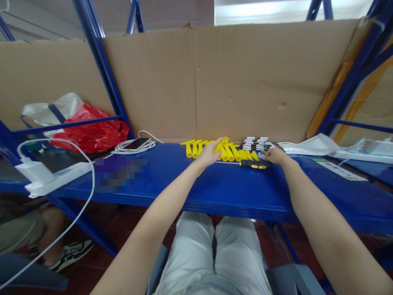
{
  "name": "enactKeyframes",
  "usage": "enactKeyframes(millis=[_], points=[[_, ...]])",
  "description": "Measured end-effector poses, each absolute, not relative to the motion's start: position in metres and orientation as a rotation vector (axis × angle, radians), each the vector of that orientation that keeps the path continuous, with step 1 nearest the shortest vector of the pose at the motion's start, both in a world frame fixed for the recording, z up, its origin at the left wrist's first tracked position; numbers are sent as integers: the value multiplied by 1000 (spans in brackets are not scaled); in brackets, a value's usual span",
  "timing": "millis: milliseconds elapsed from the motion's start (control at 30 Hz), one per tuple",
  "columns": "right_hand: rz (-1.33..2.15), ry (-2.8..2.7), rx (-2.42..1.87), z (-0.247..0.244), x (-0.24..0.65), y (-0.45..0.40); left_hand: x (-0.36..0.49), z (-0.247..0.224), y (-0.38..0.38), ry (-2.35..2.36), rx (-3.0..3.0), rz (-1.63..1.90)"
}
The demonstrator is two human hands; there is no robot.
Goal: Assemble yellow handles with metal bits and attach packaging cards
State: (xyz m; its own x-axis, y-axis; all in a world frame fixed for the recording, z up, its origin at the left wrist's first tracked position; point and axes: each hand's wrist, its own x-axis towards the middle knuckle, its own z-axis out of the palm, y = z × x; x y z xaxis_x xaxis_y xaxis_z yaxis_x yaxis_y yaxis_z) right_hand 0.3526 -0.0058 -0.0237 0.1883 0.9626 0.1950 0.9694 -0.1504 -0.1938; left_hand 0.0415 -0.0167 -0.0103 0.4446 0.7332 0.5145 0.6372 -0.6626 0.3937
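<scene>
My left hand (pixel 210 153) is closed on a yellow plastic piece (pixel 221 144) over the blue shelf. Several more yellow pieces (pixel 189 150) lie in a row on both sides of it. At the right end of the row, my right hand (pixel 274 155) has its fingers pinched together at a small pile of metal parts (pixel 262 155); whether it holds one is too small to tell. A black and yellow screwdriver (pixel 253 164) lies in front of the row, its shaft pointing left. Behind the pile sits a stack of white and black pieces (pixel 255 143).
Coiled white cable (pixel 134 146), a power strip (pixel 58 178) and a red bag (pixel 92 130) are on the left. Clear plastic packaging (pixel 319 144) and a printed sheet (pixel 339 169) lie at right. Cardboard (pixel 245 82) stands behind. Another person's leg shows lower left.
</scene>
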Motion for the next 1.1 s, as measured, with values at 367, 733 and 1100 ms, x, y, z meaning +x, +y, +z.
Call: enactKeyframes(millis=[367,733,1100], points=[[-142,-1921,-2253,-33,357,3,44,-4,-29,1068,1942,1062],[-109,-1985,-2282,-31,353,5,48,1,-42,883,1555,936],[-138,-2013,-2313,-23,341,-3,48,-1,-41,852,1430,809]])
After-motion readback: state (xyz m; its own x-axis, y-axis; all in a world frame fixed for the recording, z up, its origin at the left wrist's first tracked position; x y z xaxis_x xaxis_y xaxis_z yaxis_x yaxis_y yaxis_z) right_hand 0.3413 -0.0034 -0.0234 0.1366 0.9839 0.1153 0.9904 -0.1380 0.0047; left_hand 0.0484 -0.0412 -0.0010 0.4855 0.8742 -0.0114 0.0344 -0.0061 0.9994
